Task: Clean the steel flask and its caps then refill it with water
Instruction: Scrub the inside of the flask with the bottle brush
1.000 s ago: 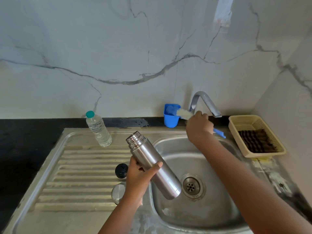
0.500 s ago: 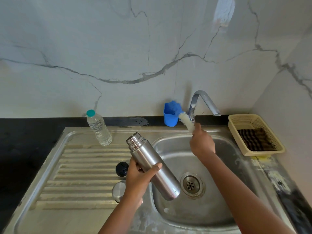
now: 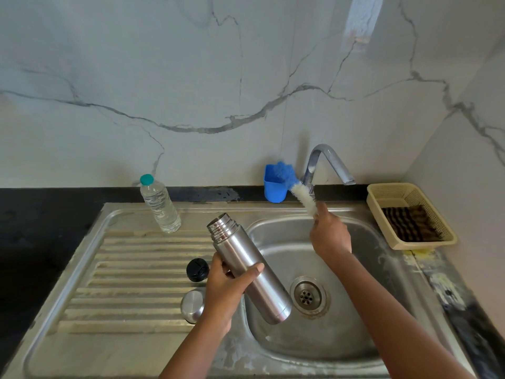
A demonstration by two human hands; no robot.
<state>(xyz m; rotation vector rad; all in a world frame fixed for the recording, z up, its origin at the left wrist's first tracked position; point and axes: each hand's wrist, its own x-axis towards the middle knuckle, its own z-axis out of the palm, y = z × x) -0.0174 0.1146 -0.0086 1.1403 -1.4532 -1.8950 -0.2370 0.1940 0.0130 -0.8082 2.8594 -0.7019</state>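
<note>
While the uncapped, cylindrical brushed-steel flask (image 3: 247, 266) is gripped around its middle by the left hand (image 3: 228, 289), fingers wrapped fully closed on the body, it is held tilted above the edge between the ribbed steel draining board (image 3: 131, 280) and the stainless sink basin (image 3: 352, 318). Its long axis runs from the threaded open mouth, up and to the left, down to the base near the drain. A white-bristled bottle brush (image 3: 303, 196) is clasped in the closed right hand (image 3: 329, 236), bristles pointing up towards the angled chrome tap (image 3: 328, 162); whether its handle is fully enclosed cannot be told. The mouth lies to the left of and slightly below the bristles, well apart, so the brush would probably need turning tip-first along the flask's axis. The round black inner cap (image 3: 197, 269) and domed steel outer cap (image 3: 193, 303) are set on the draining board beside the left wrist.
</note>
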